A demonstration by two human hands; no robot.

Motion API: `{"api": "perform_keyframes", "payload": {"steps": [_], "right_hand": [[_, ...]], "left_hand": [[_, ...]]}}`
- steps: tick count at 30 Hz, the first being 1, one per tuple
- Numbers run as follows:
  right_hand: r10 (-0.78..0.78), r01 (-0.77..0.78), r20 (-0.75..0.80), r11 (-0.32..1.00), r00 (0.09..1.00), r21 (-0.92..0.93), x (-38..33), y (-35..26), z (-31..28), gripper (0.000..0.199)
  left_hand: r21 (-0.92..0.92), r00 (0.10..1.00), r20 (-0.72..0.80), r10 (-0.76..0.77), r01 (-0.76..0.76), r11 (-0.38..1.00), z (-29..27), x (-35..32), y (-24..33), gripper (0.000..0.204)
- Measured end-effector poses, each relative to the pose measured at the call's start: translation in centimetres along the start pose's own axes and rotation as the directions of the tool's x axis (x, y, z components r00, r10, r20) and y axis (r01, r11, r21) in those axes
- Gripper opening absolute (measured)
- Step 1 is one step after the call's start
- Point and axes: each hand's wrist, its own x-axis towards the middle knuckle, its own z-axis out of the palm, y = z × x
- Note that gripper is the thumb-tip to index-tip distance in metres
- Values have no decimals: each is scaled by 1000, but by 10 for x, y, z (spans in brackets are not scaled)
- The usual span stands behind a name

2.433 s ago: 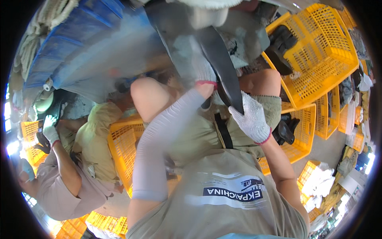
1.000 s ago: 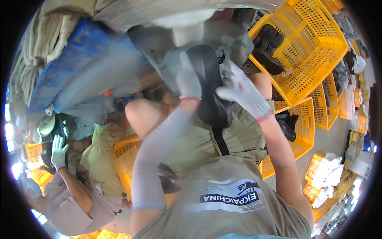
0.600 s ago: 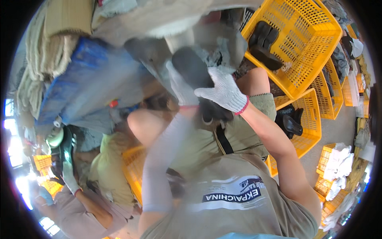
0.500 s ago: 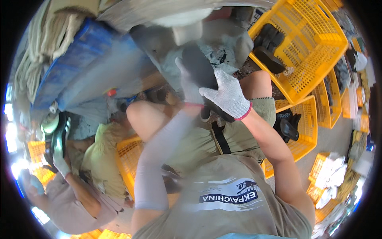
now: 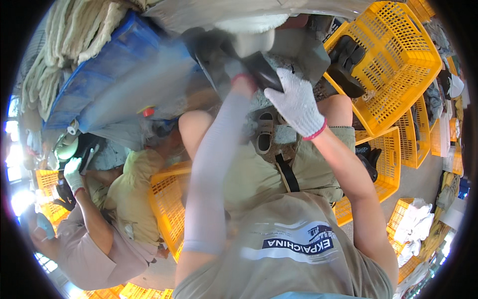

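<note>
A black shoe (image 5: 265,72) is held between my hands, tilted, with its far end up against a white buffing wheel (image 5: 251,44). My right hand (image 5: 297,102), in a white knit glove with a red cuff, grips the near end with the thumb along its side. My left hand (image 5: 238,72), gloved too and smeared by motion, is at the shoe's left side; its fingers are mostly hidden. Below the hands, between my knees, a pair of sandals (image 5: 265,132) rests on the floor.
A yellow crate (image 5: 393,60) holding dark shoes (image 5: 346,57) stands at the right, with another yellow crate (image 5: 386,164) below it. A blue panel (image 5: 119,65) slopes at the left. At the far left a co-worker's gloved hand (image 5: 73,172) holds a dark shoe (image 5: 87,152).
Both hands have moved away from me with the shoe, bringing it up to the wheel. The shoe has turned, and the sandals below now show more. The co-worker's hand has shifted slightly.
</note>
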Motion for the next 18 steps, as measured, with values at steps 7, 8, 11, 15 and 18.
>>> {"api": "perform_keyframes", "payload": {"steps": [7,8,11,15,18], "right_hand": [[-11,8,-32,996,999,-84,41,11,45,21],[3,-6,-71,999,997,-51,44,11,46,21],[-29,27,-45,998,999,-48,48,13,43,38],[71,-132,336,978,939,161,44,17,15,69],[-131,16,352,951,927,310,53,7,-2,53]], "left_hand": [[-107,969,-204,142,-166,980,30,-57,12,49],[-250,955,-203,217,-265,931,36,-61,10,50],[-283,964,-186,189,-237,929,43,-54,5,54],[-244,993,-71,98,-113,963,20,-20,2,54],[-191,1000,6,28,-26,981,-6,8,2,54]]}}
